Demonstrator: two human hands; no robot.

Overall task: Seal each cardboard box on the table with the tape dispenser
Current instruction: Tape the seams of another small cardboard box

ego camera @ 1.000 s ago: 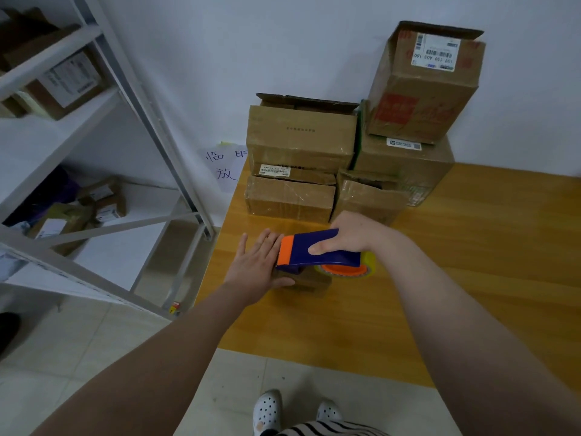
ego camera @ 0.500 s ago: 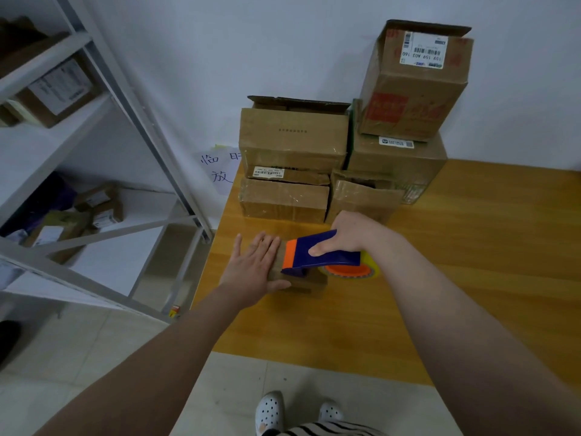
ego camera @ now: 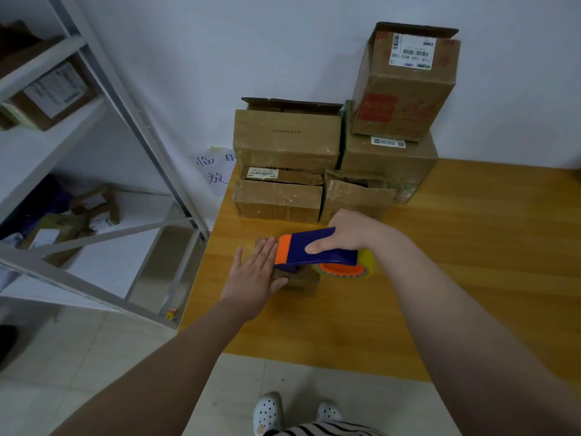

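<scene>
The small cardboard box [ego camera: 295,280] lies on the wooden table [ego camera: 471,247] near its left front corner, directly beneath both hands and largely covered by them. The left hand [ego camera: 256,275] is laid flat, fingers [ego camera: 267,251] extended and together, pressing down on the left part of the box top; it grips nothing. The right hand [ego camera: 349,229] is clenched around the blue body of the tape dispenser [ego camera: 314,248], with the thumb along the near side. The dispenser's long axis runs left to right: the orange blade end points toward the left fingertips and almost touches them, and the tape roll [ego camera: 345,269] overhangs the right edge of the box, just below the right palm. The box thus sits under the dispenser, with its visible length following the same left-right line. The tape strip itself cannot be made out. Judged from this layout, the stroke in hand runs along that axis, and the left fingers lie directly ahead of the blade end, so clearance there is the controlling factor. A stack of larger boxes [ego camera: 286,143] stands beyond the fingertips, against the wall, several with flaps open.
</scene>
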